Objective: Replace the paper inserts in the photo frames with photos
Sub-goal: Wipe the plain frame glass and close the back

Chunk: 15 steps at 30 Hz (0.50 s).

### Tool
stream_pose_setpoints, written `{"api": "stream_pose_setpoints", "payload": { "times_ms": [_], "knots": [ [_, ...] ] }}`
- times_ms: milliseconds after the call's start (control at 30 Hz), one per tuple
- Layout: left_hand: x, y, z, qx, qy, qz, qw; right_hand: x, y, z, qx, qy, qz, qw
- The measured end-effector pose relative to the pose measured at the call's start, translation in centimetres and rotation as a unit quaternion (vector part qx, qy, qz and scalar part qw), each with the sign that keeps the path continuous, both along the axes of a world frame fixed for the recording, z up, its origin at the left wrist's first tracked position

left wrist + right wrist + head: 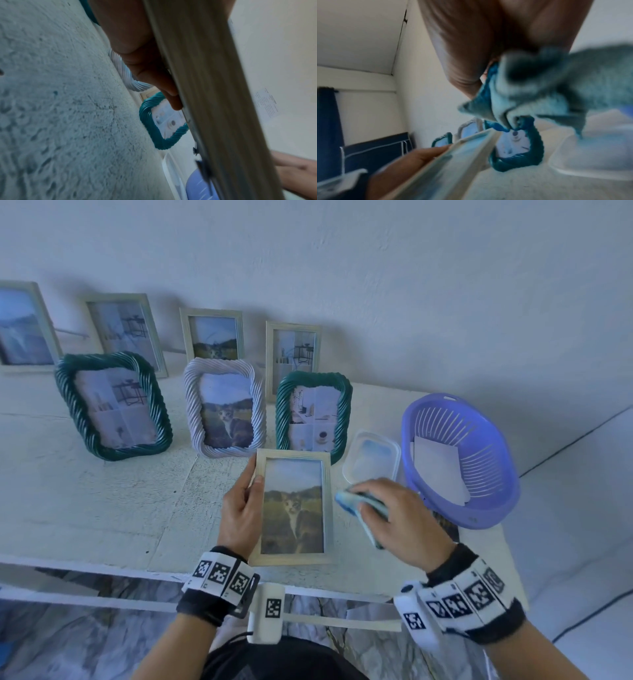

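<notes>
You have the white table [102, 501] in front of you, with seven frames stood along its back half. The purple basket [479, 515] sits at its right end with a white paper sheet [440, 470] inside, and a clear plastic tub [371, 460] stands just beside the basket.

The wooden frame [293, 508] you are working on is nearer to you than all of that. It already shows a cat photo [293, 505] behind the glass, and its long axis runs away from you, top edge toward the green twisted frame [313, 412]. Your left hand [239, 508] grips its left rail: thumb on the front face, fingers [154, 75] curled round behind, as the left wrist view shows.

Your right hand [394, 515] is closed round a bunched blue cloth [359, 505] — held just off the frame's right rail, level with its middle.

That is the relation the next move seems to turn on. The glass lies directly to the left of the cloth, so a short sideways reach would bring it onto the pane, and strokes along the long axis would cover it — the left hand staying on the far rail to brace. Whether the cloth touches the rail yet, the views do not settle.
</notes>
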<state>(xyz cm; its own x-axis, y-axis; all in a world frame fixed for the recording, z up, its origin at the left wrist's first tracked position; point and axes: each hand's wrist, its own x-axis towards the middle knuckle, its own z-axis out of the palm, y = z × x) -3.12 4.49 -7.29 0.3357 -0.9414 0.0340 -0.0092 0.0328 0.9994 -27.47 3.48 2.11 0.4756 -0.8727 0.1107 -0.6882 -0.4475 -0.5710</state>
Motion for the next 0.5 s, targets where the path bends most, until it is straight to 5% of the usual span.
{"api": "stream_pose_setpoints", "payload": {
  "times_ms": [300,500],
  "knots": [
    [0.9,-0.1,0.6,0.001,0.001,-0.004,1.000,3.8,-7.7,-4.6,0.046,0.176,-0.215,0.959],
    [0.7,0.2,-0.1,0.009,-0.006,-0.017,1.000,3.2,-11.8,-7.4,0.088,0.216,-0.242,0.942]
  ]
}}
